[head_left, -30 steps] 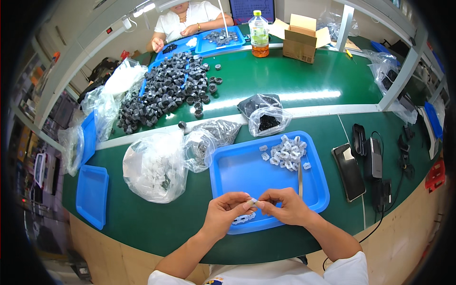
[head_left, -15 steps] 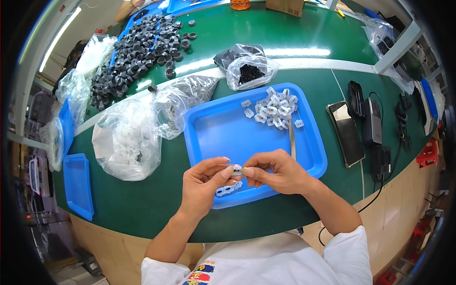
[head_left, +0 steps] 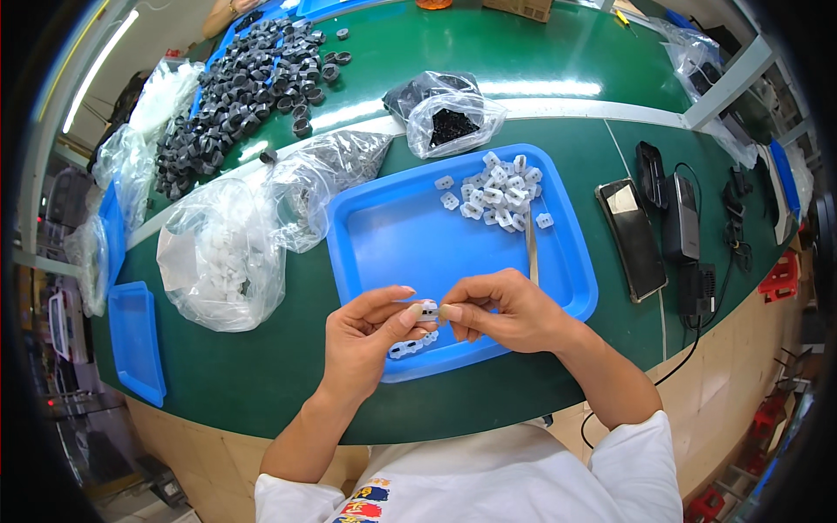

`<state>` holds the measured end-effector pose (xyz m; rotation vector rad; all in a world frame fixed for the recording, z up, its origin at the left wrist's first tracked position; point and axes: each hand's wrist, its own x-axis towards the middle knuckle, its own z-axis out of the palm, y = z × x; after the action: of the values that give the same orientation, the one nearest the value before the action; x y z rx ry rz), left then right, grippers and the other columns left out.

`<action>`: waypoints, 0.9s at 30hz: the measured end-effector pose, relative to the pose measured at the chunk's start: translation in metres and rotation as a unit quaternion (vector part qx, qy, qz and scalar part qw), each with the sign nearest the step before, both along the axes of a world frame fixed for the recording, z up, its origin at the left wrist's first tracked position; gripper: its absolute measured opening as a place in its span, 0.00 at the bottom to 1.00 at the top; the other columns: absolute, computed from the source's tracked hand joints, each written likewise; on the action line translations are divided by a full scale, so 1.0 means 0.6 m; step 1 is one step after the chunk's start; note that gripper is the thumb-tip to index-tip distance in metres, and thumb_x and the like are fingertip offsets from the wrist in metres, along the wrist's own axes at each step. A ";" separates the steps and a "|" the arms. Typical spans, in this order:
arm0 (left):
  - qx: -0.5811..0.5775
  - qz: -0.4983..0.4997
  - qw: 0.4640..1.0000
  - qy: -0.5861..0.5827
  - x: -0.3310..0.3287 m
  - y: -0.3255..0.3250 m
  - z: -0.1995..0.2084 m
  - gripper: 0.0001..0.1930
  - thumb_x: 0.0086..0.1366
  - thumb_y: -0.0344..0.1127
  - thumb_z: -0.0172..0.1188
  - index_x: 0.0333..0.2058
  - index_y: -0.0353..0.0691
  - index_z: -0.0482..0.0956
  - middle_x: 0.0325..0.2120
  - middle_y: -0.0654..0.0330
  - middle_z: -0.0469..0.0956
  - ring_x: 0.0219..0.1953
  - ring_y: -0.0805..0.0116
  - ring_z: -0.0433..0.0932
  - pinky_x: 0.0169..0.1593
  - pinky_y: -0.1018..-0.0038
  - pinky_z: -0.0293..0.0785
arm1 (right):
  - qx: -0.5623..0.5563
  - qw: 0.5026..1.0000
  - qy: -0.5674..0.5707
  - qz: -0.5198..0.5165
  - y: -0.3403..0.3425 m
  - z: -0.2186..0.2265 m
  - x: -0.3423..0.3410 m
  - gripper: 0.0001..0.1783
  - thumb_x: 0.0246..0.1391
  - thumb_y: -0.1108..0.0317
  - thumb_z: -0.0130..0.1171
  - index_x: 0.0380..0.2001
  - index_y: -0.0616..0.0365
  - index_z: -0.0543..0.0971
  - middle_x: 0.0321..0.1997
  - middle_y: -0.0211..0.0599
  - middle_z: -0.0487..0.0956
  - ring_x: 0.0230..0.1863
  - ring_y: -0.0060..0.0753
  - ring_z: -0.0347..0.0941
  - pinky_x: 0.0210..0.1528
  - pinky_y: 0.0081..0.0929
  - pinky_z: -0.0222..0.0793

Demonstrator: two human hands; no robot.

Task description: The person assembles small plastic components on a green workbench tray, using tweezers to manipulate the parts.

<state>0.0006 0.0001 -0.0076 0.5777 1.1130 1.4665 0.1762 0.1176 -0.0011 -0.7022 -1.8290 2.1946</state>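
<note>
My left hand (head_left: 362,344) pinches a small white plastic part (head_left: 427,311) with dark slots between thumb and fingers, above the near edge of a blue tray (head_left: 392,253). Close against the part's right end, my right hand (head_left: 501,309) has its thumb and index finger pinched together; whatever is between them is too small to make out. A row of similar white parts (head_left: 410,345) with dark slots lies in the tray, partly hidden below my left hand. Loose white parts (head_left: 501,192) are heaped at the tray's far right. A flat metal strip (head_left: 532,248) runs behind my right hand.
Left of the tray sit clear bags of white parts (head_left: 222,261) and small grey pieces (head_left: 349,161). An open bag of black bits (head_left: 452,126) stands behind it. Dark caps (head_left: 235,100) are piled far left. A phone (head_left: 632,240) and black devices (head_left: 682,218) lie right.
The whole view has shifted slightly. My right fingertips sit a little farther from the white part in my left hand; otherwise both hands keep much the same pose.
</note>
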 end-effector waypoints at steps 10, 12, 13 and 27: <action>-0.020 -0.011 0.999 0.035 0.003 0.000 0.000 0.13 0.61 0.25 0.59 0.45 0.27 0.75 0.36 0.46 0.80 0.36 0.62 0.82 0.42 0.75 0.81 | 0.065 0.998 -0.002 -0.006 -0.002 -0.010 -0.001 0.12 0.60 0.64 0.54 0.34 0.62 0.79 0.20 0.31 0.76 0.22 0.17 0.69 0.23 0.20 0.65; -0.028 -0.013 0.999 0.037 0.003 0.000 0.001 0.14 0.61 0.25 0.59 0.45 0.26 0.75 0.36 0.46 0.80 0.37 0.63 0.82 0.42 0.75 0.81 | 0.067 0.998 0.001 -0.008 -0.002 -0.011 -0.001 0.11 0.60 0.64 0.54 0.34 0.62 0.79 0.20 0.32 0.77 0.22 0.17 0.69 0.23 0.20 0.65; -0.029 -0.016 0.999 0.038 0.003 0.000 0.001 0.14 0.62 0.25 0.59 0.46 0.26 0.75 0.37 0.46 0.80 0.37 0.63 0.82 0.42 0.75 0.81 | 0.071 0.997 0.001 -0.008 -0.003 -0.011 -0.001 0.11 0.60 0.64 0.54 0.34 0.62 0.79 0.20 0.31 0.76 0.21 0.17 0.69 0.22 0.20 0.64; -0.027 -0.032 0.998 0.047 0.000 0.000 -0.002 0.14 0.62 0.25 0.58 0.45 0.26 0.75 0.37 0.46 0.80 0.37 0.63 0.82 0.43 0.75 0.81 | 0.078 0.997 -0.007 -0.008 -0.004 -0.009 -0.002 0.12 0.60 0.63 0.54 0.32 0.62 0.79 0.19 0.30 0.76 0.19 0.16 0.66 0.20 0.20 0.61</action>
<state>0.0007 0.0002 -0.0091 0.6439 1.1918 1.3620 0.1749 0.1152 -0.0066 -0.6990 -1.9676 2.0157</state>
